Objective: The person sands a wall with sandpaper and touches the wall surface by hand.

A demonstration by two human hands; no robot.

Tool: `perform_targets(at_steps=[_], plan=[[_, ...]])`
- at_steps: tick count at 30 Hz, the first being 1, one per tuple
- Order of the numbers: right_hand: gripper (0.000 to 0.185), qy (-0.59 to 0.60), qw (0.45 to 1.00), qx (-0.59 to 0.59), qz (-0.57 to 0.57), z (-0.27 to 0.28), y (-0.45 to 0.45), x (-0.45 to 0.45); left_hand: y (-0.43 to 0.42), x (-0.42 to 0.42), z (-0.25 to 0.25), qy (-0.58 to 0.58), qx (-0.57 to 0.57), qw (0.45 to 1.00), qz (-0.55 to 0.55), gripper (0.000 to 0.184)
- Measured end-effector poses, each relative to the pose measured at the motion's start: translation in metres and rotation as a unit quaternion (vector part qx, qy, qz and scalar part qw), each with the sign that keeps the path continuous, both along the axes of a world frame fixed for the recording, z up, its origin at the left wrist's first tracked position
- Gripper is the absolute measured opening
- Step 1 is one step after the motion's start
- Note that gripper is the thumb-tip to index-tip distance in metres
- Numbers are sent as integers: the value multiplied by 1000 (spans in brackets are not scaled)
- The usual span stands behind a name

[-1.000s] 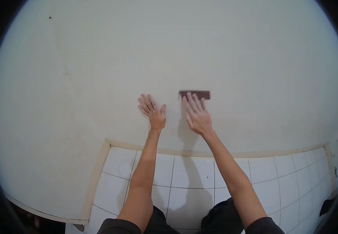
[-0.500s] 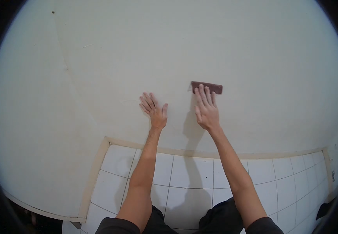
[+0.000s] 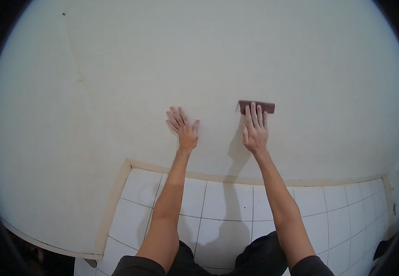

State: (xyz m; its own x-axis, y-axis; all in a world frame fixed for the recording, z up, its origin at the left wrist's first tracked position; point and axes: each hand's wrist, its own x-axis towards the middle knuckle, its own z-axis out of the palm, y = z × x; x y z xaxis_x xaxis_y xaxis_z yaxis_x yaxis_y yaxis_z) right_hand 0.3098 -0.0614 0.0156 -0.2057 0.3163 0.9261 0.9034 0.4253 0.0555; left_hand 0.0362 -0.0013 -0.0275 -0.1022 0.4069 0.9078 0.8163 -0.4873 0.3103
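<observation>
Head camera is giving us the only angle, so it's doing all the work. Right hand is holding a brown pad against the pale wall, above the tiled floor and the trim that's running along its edge. Those fingers are lying straight and fairly close together over the pad, tips up near its top edge, while the thumb is sitting lower down on the left. So it's looking more like pressing than pinching, though the palm side is hiding from us. Something thin is poking out at the pad's left end, too small to tell what. Left hand is resting against the wall further left, well apart from the pad, with its fingers spreading wide and nothing showing in them; I'm guessing it's bracing.

Step-wise, I'd say a sideways rubbing stroke is being worked. Going by that, the next move is calling for even pressure and a flat pad, without the fingers slipping off it.

Comparing with half a second ago: the pad and right hand are sitting further right and a touch lower. Against a second ago, they're showing clearly further right. Left hand is keeping pretty much the same spot.
</observation>
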Motion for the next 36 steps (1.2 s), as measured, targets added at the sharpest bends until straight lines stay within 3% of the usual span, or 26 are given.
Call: perform_targets(at_steps=[4, 8, 13, 20, 24, 28, 31, 36], plan=[[70, -63, 997, -40, 25, 30, -14, -30, 1, 2, 0, -6, 12, 1000, 2, 88], [71, -131, 986, -101, 37, -5, -15, -33, -3, 3, 3, -34, 21, 999, -9, 83], [69, -100, 992, -72, -1, -16, -7, -1, 0, 4, 2, -55, 40, 996, 56, 70], [69, 22, 1000, -1, 15, 30, -9, -36, -20, 10, 18, -60, 61, 995, 50, 71], [68, -55, 998, -27, 26, 19, -10, -46, -21, 3, 19, -7, 50, 998, 48, 85], [67, -111, 992, -64, 3, -29, -8, -37, -10, 1, 13, 16, 24, 999, 22, 108], [66, -97, 992, -83, -12, -58, -2, -21, -3, -1, 10, 24, -22, 999, -5, 124], [68, -5, 999, -22, -35, -27, 6, -29, -9, -8, 15, 47, -101, 993, -26, 139]])
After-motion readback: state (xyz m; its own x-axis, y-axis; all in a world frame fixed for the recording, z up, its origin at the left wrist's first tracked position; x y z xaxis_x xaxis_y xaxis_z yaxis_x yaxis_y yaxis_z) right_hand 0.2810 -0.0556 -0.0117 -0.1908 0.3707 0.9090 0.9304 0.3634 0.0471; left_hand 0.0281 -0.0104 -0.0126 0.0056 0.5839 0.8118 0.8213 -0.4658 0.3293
